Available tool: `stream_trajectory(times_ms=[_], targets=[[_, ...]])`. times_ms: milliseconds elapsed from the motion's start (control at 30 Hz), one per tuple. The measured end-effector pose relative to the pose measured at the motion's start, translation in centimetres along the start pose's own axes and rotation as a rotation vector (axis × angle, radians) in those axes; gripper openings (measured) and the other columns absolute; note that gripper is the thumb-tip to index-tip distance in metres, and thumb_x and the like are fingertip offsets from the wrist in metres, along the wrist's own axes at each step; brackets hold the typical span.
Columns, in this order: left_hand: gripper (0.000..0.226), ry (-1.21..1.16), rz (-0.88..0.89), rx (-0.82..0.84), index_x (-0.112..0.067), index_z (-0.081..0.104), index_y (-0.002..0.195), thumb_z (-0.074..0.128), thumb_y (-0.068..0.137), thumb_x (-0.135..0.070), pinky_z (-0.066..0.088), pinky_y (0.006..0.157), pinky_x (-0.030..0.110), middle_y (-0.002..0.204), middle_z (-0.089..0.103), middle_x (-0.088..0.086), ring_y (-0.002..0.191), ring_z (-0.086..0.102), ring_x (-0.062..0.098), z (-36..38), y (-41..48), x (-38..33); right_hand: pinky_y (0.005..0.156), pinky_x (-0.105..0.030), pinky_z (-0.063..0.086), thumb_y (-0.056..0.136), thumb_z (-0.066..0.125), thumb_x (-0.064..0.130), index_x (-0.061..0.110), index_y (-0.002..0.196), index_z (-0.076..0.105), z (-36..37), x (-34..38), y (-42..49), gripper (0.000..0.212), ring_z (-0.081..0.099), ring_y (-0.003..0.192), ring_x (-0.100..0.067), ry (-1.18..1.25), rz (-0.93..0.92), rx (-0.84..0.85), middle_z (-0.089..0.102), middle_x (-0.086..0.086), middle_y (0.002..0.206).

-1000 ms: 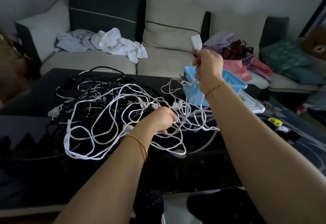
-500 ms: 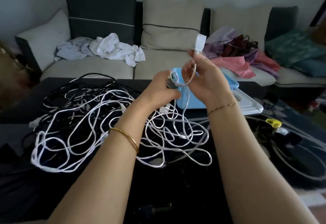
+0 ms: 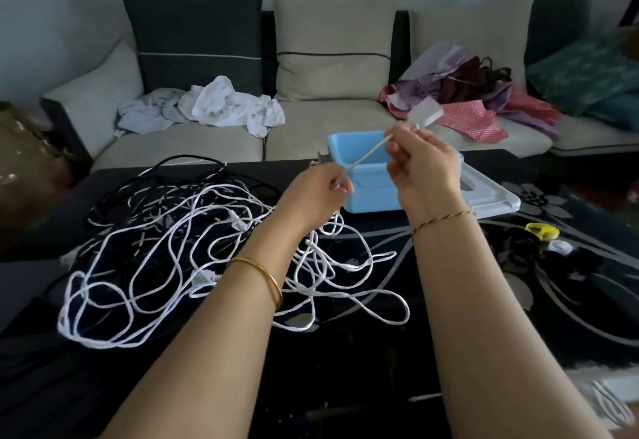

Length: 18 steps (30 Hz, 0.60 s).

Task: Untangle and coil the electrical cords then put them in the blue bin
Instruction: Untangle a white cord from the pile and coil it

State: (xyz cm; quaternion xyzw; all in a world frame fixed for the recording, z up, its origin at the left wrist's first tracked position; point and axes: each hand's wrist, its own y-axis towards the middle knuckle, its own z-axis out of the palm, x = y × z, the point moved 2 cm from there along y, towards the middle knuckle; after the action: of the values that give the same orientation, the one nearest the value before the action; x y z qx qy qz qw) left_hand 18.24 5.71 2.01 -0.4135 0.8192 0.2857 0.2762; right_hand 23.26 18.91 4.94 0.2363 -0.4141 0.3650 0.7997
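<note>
One taut cord (image 3: 363,161), one bin (image 3: 375,195), two hands (image 3: 311,193) (image 3: 425,169)

I'm seeing a home living rm: grey sofa (image 3: 311,127) w/ big cushions (image 3: 197,34), loose clothes (image 3: 221,103) dumped on seats, dark coffee table (image 3: 345,369) in front.

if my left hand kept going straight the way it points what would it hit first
Most likely the blue bin: the left hand, pinching the white cord, points forward-right at the bin's near wall. Depth is unclear; it could pass over the rim.
</note>
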Motion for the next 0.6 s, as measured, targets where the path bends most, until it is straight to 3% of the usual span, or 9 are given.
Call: stream_trajectory(times_ms=[67, 133, 167, 233, 400, 467, 533, 600], targets=[[0.02, -0.013, -0.038, 0.043, -0.013, 0.06, 0.1, 0.04, 0.096, -0.013, 0.045, 0.069, 0.029, 0.087, 0.065, 0.003, 0.074, 0.064, 0.018, -0.5, -0.8, 0.6, 0.045, -0.016, 0.037, 0.085, 0.062, 0.001, 0.011, 0.073, 0.055, 0.2, 0.2, 0.4, 0.017, 0.049, 0.048, -0.004, 0.109, -0.007, -0.047, 0.057, -0.002, 0.066], [0.025, -0.105, -0.092, 0.105, -0.011, 0.056, 0.11, 0.034, 0.102, -0.02, 0.052, 0.068, 0.034, 0.099, 0.065, 0.005, 0.066, 0.068, 0.019, -0.9, -1.5, 1.2, 0.046, -0.015, 0.04, 0.085, 0.062, 0.0, 0.008, 0.08, 0.056, 0.3, -0.3, 0.8, 0.012, 0.049, 0.048, -0.004, 0.199, 0.014, -0.085, 0.055, -0.002, 0.066], [0.026, -0.127, -0.1, 0.127, -0.011, 0.055, 0.114, 0.034, 0.103, -0.022, 0.053, 0.064, 0.03, 0.102, 0.064, 0.003, 0.06, 0.067, 0.017, -1.1, -1.7, 1.4, 0.047, -0.015, 0.041, 0.086, 0.062, 0.001, 0.007, 0.083, 0.057, 0.2, -0.8, 0.9, 0.008, 0.05, 0.049, -0.005, 0.255, 0.04, -0.103, 0.055, -0.002, 0.066], [0.027, -0.128, -0.07, 0.145, -0.014, 0.052, 0.121, 0.034, 0.104, -0.024, 0.049, 0.053, 0.021, 0.102, 0.066, -0.002, 0.047, 0.06, 0.011, -1.5, -2.1, 1.8, 0.048, -0.014, 0.044, 0.087, 0.062, 0.003, 0.003, 0.089, 0.059, 0.0, -1.5, 1.2, 0.004, 0.052, 0.049, -0.005, 0.373, 0.088, -0.163, 0.057, -0.002, 0.064], [0.032, -0.138, -0.115, 0.118, -0.02, 0.049, 0.131, 0.033, 0.104, -0.019, 0.029, 0.043, 0.026, 0.086, 0.074, 0.001, 0.044, 0.035, 0.015, -2.8, -2.6, 4.6, 0.045, -0.014, 0.046, 0.088, 0.064, 0.008, 0.005, 0.071, 0.059, -2.9, 0.2, 2.8, 0.018, 0.053, 0.039, -0.004, 0.622, 0.085, -0.377, 0.058, 0.002, 0.046], [0.039, -0.025, -0.149, 0.237, -0.019, 0.044, 0.138, 0.036, 0.101, -0.01, 0.035, 0.047, 0.026, 0.094, 0.073, 0.002, 0.047, 0.039, 0.01, -2.7, -2.9, 4.7, 0.047, -0.015, 0.046, 0.087, 0.066, 0.011, 0.005, 0.073, 0.06, -3.3, 0.1, 2.8, 0.016, 0.055, 0.04, -0.005, 0.653, 0.107, -0.4, 0.059, 0.002, 0.045], [0.054, 0.042, -0.191, 0.445, -0.02, 0.032, 0.147, 0.045, 0.097, -0.005, 0.049, 0.073, 0.026, 0.123, 0.064, 0.003, 0.077, 0.058, 0.007, -2.1, -3.5, 4.3, 0.046, -0.016, 0.047, 0.087, 0.065, 0.009, 0.004, 0.076, 0.058, -2.8, -0.5, 2.7, 0.014, 0.054, 0.04, -0.007, 0.641, 0.176, -0.343, 0.057, 0.001, 0.043], [0.075, -0.147, -0.234, 0.555, -0.02, 0.017, 0.151, 0.06, 0.091, -0.009, 0.04, 0.104, 0.031, 0.15, 0.038, 0.005, 0.125, 0.049, 0.015, -1.9, -3.9, 3.4, 0.045, -0.016, 0.048, 0.087, 0.064, 0.006, 0.005, 0.078, 0.057, -1.2, -0.9, 2.4, 0.012, 0.053, 0.041, -0.008, 0.487, 0.309, -0.158, 0.057, -0.001, 0.047]])
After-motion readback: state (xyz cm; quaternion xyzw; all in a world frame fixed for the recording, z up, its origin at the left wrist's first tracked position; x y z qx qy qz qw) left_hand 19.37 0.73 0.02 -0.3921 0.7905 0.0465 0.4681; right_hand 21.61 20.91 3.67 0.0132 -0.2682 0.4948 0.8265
